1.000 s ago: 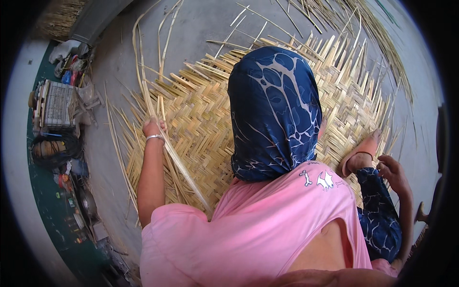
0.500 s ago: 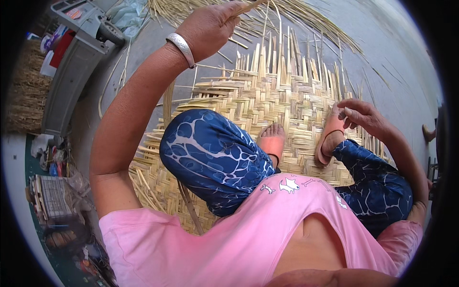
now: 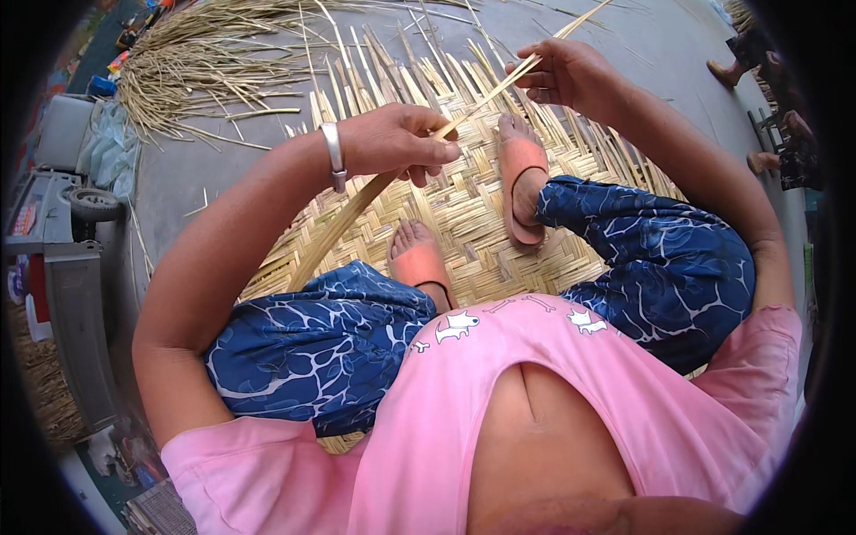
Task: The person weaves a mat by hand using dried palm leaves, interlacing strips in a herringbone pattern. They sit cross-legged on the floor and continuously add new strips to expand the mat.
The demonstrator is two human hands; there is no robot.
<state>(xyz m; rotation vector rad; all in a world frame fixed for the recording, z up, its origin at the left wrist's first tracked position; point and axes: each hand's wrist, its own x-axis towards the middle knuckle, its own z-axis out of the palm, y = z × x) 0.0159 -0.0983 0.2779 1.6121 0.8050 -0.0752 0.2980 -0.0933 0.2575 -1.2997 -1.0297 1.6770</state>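
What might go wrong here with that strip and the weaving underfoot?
The pale strip, running between the left hand and right hand, might split if pulled hard. Its edge could nick either hand, since both are bare. The orange sandals rest on the woven mat, so shifting feet might disturb the weave.

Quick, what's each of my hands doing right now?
Left hand: closed, gripping a flat straw-coloured strip.
Right hand: fingers curled, holding the same strip between thumb and fingers.
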